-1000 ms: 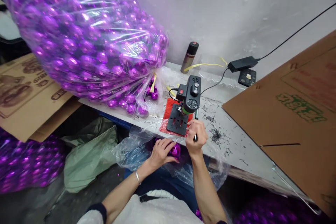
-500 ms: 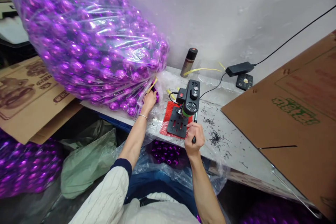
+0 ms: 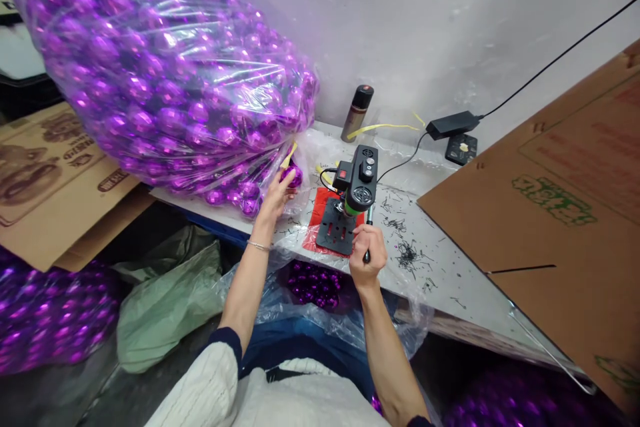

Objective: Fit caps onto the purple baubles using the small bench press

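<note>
One shiny purple ball (image 3: 291, 177) sits at the gathered mouth of a big clear bag (image 3: 185, 73) on the desk (image 3: 445, 260), beside a yellow tie (image 3: 289, 156). The left hand (image 3: 277, 195) reaches to it, fingers at the ball; I cannot tell whether its grip is closed on it. The bag is packed with more purple balls. Just right of the ball stands a black device (image 3: 362, 177), its dark slotted base (image 3: 336, 227) over a red sheet (image 3: 316, 221). The right hand (image 3: 368, 252) has its grip closed around the device's handle (image 3: 367, 257). Below the desk's front edge, purple balls fill an open clear bag (image 3: 314, 283). A spray can (image 3: 357, 113) stands near the wall, and a large cardboard box (image 3: 555, 213) leans in from the right.
</note>
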